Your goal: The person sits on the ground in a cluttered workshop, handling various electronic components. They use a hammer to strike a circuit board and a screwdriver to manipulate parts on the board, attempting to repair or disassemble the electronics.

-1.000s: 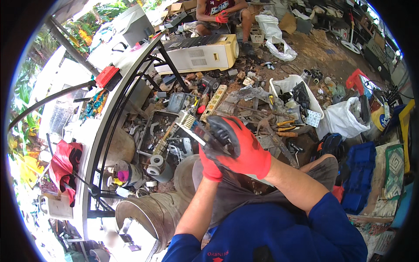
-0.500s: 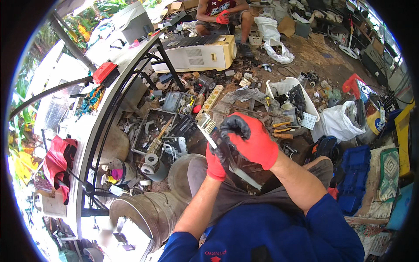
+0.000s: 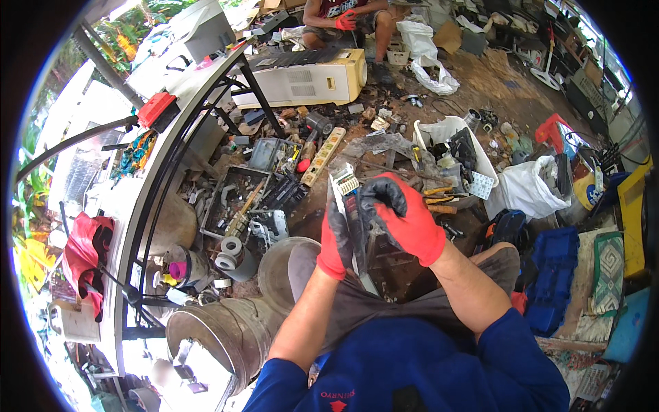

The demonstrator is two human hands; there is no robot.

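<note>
Both my hands wear red gloves with black palms and fingers. My left hand (image 3: pixel 334 244) is closed around the side of a flat, narrow electronic unit with a pale casing edge (image 3: pixel 369 284), held steeply in front of my knees. Along its upper end runs a cream connector strip (image 3: pixel 348 184) with a row of small slots. My right hand (image 3: pixel 405 216) is at the unit's right side, fingers curled in a pinch beside the strip. Whatever those fingertips grip is hidden by the glove.
Ahead on the ground lie a yellowish slotted bar (image 3: pixel 323 156) and mixed scrap. A white bin (image 3: pixel 486 161) of parts stands right, near pliers (image 3: pixel 439 200) and a blue case (image 3: pixel 553 275). Metal buckets (image 3: pixel 206 343) and a table (image 3: pixel 161 161) flank my left. A person (image 3: pixel 350 20) sits beyond.
The unit has turned more upright, bringing its connector strip's face into view. My right hand has shifted slightly down and right, fingers still curled. My left hand keeps its hold.
</note>
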